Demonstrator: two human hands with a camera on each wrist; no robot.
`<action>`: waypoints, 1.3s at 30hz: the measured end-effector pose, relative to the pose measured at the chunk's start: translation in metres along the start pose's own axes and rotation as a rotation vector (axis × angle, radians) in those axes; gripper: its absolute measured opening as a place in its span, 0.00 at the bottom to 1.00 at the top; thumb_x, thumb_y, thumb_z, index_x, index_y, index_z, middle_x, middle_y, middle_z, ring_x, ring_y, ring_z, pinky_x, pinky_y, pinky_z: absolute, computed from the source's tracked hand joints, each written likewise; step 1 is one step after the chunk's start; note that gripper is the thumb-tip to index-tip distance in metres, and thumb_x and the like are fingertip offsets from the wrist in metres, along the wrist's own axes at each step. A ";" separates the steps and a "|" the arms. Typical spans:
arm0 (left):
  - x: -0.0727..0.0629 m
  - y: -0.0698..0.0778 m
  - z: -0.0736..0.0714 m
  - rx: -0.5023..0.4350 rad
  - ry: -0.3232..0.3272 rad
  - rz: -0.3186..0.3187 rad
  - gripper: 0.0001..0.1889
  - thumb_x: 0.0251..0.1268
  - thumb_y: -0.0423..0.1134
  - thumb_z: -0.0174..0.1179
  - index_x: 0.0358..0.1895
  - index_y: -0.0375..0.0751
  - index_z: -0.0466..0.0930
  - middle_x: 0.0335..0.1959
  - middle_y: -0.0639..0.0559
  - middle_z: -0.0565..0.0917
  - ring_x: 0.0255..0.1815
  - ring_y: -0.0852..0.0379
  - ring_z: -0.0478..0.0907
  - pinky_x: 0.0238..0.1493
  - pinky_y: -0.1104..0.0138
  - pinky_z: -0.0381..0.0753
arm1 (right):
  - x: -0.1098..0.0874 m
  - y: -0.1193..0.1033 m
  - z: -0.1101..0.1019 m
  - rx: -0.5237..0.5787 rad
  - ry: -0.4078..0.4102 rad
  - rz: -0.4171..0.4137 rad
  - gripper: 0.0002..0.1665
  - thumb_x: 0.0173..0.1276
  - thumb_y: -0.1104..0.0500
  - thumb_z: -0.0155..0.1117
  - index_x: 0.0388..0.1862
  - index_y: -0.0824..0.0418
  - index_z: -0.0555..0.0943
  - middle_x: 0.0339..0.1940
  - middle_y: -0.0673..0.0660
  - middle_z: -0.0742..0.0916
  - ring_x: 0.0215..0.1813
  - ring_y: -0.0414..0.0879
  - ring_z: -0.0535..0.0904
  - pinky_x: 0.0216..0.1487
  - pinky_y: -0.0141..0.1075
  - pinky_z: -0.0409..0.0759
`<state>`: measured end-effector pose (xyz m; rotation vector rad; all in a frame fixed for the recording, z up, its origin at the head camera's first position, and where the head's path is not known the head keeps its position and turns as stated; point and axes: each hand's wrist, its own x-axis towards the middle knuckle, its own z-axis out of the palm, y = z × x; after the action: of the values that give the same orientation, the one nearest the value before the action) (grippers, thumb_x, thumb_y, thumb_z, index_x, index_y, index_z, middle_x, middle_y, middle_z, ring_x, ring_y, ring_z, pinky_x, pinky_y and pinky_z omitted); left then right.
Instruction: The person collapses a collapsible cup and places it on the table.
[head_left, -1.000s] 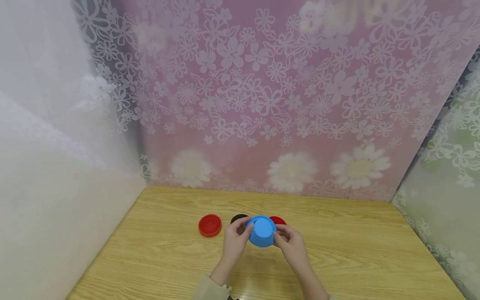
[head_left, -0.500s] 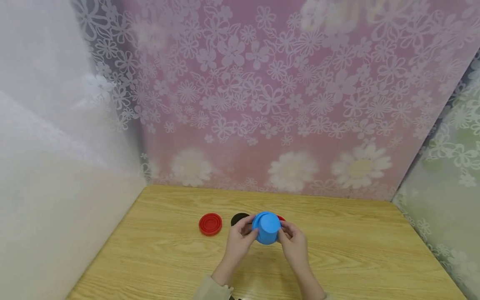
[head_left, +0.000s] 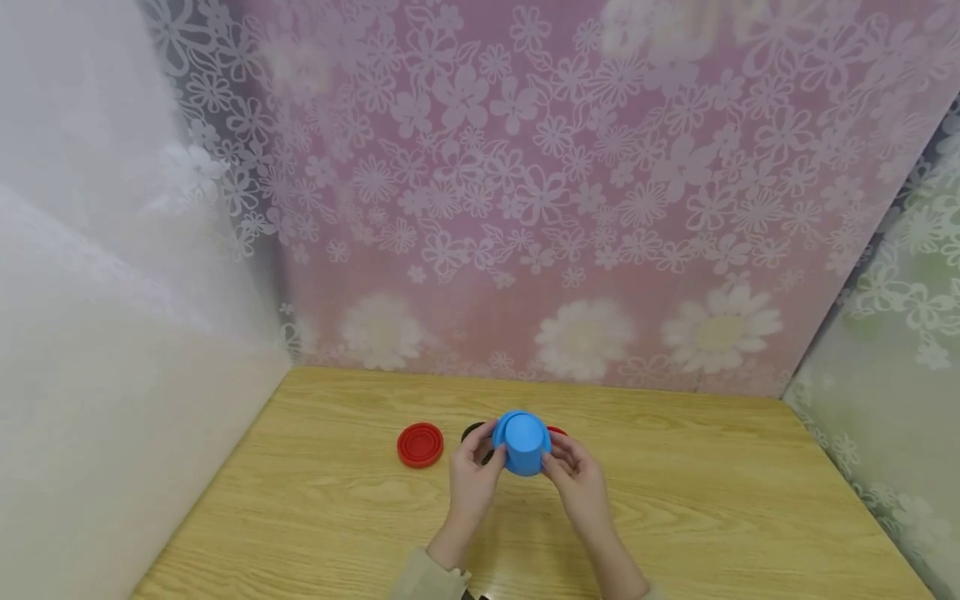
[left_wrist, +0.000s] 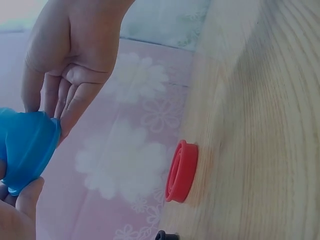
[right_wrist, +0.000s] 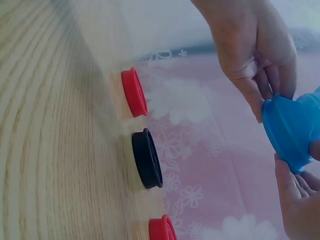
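Both hands hold a blue collapsible cup (head_left: 523, 442) above the table, tilted with its narrow base facing the head camera. My left hand (head_left: 471, 479) pinches its wide rim on one side, and my right hand (head_left: 579, 483) pinches the other. The base stands out from the rim in a stepped shape; in the right wrist view the blue cup (right_wrist: 290, 130) shows its folded wall. Behind the hands, a flat black ringed piece (head_left: 471, 431) is partly hidden by the left hand. A red ringed piece (head_left: 557, 430) is mostly covered by the cup and right hand.
Another flat red ringed piece (head_left: 420, 445) lies on the wooden table (head_left: 315, 508) to the left of the hands. A pink flowered backdrop (head_left: 480, 208) rises at the table's back edge, with a pale sheet (head_left: 135, 350) on the left and a flowered one (head_left: 892, 375) on the right.
The cup's base stands out farther than one second ago, its middle now longer and narrower. The hands and cup shifted right, then back left and slightly up in the head view.
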<state>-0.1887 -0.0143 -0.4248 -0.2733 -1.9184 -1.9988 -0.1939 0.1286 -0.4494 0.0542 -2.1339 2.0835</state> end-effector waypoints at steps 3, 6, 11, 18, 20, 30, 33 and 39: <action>0.000 -0.001 0.000 -0.021 -0.017 0.005 0.16 0.55 0.21 0.53 0.49 0.21 0.70 0.43 0.33 0.76 0.43 0.41 0.75 0.47 0.60 0.74 | 0.001 0.002 0.001 -0.068 0.038 -0.058 0.19 0.61 0.67 0.57 0.53 0.67 0.71 0.44 0.62 0.79 0.43 0.46 0.78 0.41 0.34 0.77; 0.000 -0.003 0.000 -0.048 -0.042 -0.006 0.16 0.56 0.22 0.53 0.50 0.22 0.69 0.44 0.33 0.75 0.44 0.41 0.74 0.47 0.64 0.74 | 0.003 0.003 0.002 -0.096 0.065 -0.100 0.19 0.61 0.69 0.56 0.52 0.68 0.72 0.42 0.62 0.80 0.41 0.46 0.79 0.39 0.34 0.78; 0.001 -0.012 -0.003 -0.121 -0.076 -0.065 0.15 0.58 0.24 0.53 0.49 0.23 0.70 0.44 0.35 0.75 0.44 0.47 0.75 0.43 0.67 0.76 | 0.006 0.003 -0.001 -0.104 0.069 -0.116 0.18 0.60 0.72 0.54 0.51 0.70 0.72 0.42 0.65 0.80 0.40 0.43 0.78 0.37 0.33 0.78; 0.012 -0.029 -0.010 -0.184 -0.143 -0.190 0.14 0.61 0.36 0.55 0.47 0.29 0.74 0.41 0.42 0.77 0.41 0.55 0.77 0.40 0.64 0.77 | 0.009 0.000 -0.011 -0.103 -0.007 -0.188 0.17 0.61 0.71 0.55 0.50 0.71 0.73 0.42 0.65 0.80 0.39 0.39 0.78 0.36 0.33 0.78; 0.015 -0.031 -0.012 -0.161 -0.174 -0.203 0.15 0.61 0.38 0.55 0.46 0.30 0.75 0.40 0.43 0.78 0.39 0.55 0.77 0.38 0.63 0.78 | 0.009 -0.001 -0.013 -0.126 -0.041 -0.225 0.16 0.61 0.70 0.56 0.49 0.70 0.74 0.43 0.64 0.80 0.39 0.41 0.78 0.36 0.34 0.79; 0.017 -0.030 -0.027 -0.033 -0.416 -0.274 0.17 0.60 0.42 0.56 0.45 0.31 0.76 0.40 0.43 0.79 0.39 0.51 0.78 0.37 0.62 0.79 | 0.006 0.001 -0.016 -0.305 -0.190 -0.322 0.15 0.60 0.70 0.57 0.47 0.64 0.78 0.42 0.55 0.82 0.41 0.45 0.79 0.40 0.32 0.77; 0.019 -0.028 -0.029 -0.001 -0.492 -0.269 0.16 0.61 0.42 0.55 0.45 0.31 0.77 0.39 0.43 0.80 0.38 0.51 0.78 0.35 0.62 0.79 | 0.005 -0.002 -0.017 -0.353 -0.225 -0.404 0.16 0.58 0.73 0.57 0.46 0.66 0.79 0.42 0.57 0.83 0.41 0.48 0.79 0.39 0.33 0.77; 0.021 -0.025 -0.028 0.050 -0.580 -0.249 0.16 0.61 0.41 0.55 0.46 0.32 0.77 0.39 0.44 0.80 0.38 0.53 0.78 0.34 0.64 0.79 | 0.008 -0.008 -0.018 -0.414 -0.328 -0.493 0.15 0.57 0.76 0.56 0.44 0.71 0.78 0.42 0.64 0.82 0.43 0.57 0.78 0.39 0.38 0.78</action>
<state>-0.2152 -0.0439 -0.4418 -0.6956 -2.4476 -2.1930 -0.1987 0.1470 -0.4405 0.8258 -2.3706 1.4077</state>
